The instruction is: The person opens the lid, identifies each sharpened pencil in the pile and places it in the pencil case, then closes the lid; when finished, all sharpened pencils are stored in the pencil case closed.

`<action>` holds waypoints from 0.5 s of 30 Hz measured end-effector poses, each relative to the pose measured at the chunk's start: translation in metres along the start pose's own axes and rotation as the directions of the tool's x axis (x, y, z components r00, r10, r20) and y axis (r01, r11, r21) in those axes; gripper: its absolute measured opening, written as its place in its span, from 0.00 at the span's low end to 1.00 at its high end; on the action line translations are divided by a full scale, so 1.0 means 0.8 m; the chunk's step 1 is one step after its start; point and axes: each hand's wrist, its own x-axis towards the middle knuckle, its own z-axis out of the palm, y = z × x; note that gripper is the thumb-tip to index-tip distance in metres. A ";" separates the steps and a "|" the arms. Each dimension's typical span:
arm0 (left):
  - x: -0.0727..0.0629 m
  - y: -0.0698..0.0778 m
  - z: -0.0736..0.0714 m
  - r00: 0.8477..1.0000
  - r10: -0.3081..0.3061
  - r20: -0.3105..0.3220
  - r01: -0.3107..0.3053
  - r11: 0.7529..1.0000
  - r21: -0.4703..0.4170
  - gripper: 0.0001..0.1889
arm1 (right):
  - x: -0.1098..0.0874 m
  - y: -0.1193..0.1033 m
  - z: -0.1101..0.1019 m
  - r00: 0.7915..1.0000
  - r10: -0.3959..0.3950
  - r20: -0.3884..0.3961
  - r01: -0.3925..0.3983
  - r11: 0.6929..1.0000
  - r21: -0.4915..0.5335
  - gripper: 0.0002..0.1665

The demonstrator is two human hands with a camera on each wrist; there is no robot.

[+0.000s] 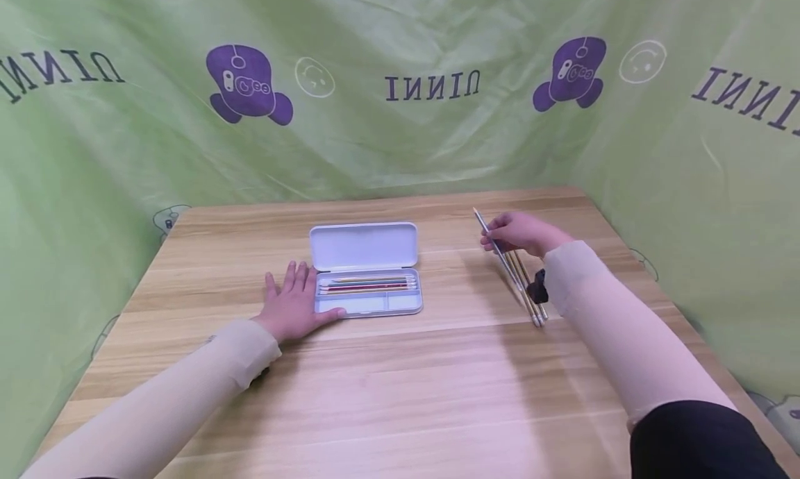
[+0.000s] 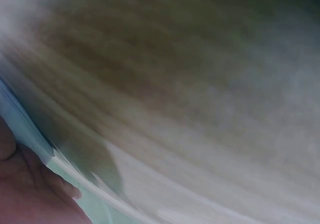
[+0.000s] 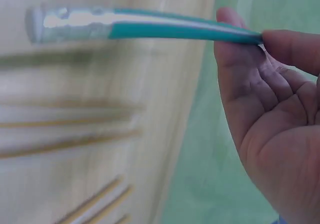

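Note:
An open white pencil case (image 1: 364,248) lies left of the table's middle, its lid tipped back. Several colored pencils (image 1: 369,284) fill its rear compartment; the front ones show bare white floor. My left hand (image 1: 290,312) rests flat beside the case with fingers spread, its thumb along the front edge. Over on the right, my right hand (image 1: 519,231) pinches a teal pencil (image 3: 165,24) between thumb and fingers. The pencil's silver eraser end points toward me, its tip away. Below it, several gold-colored pencils (image 1: 539,307) lie on the wood, partly covered by hand and wrist.
The wooden table (image 1: 400,396) reaches back to a green printed curtain (image 1: 431,146), which also hangs along both sides. A small black device (image 1: 538,287) sits under the right wrist. The left wrist view is mostly blurred tabletop.

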 end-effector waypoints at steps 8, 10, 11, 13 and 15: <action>0.002 -0.001 0.005 1.000 0.000 0.012 0.000 1.000 0.000 0.65 | 0.033 -0.044 0.036 0.996 -0.041 0.083 0.032 0.993 0.111 0.21; 0.002 -0.001 0.005 1.000 0.000 0.008 0.000 1.000 -0.004 0.65 | 0.040 -0.055 0.044 0.993 -0.062 0.105 0.052 0.995 0.090 0.20; 0.002 -0.001 0.005 1.000 0.003 0.004 -0.003 1.000 -0.010 0.65 | 0.042 -0.061 0.049 0.991 -0.072 0.117 0.063 0.995 0.075 0.20; 0.001 -0.001 0.003 1.000 0.003 -0.002 -0.003 1.000 -0.012 0.65 | 0.046 -0.073 0.059 0.986 -0.092 0.138 0.088 0.995 0.039 0.20; 0.001 0.001 0.001 1.000 0.002 -0.006 -0.003 1.000 -0.011 0.65 | 0.050 -0.084 0.069 0.982 -0.105 0.159 0.106 0.994 0.002 0.19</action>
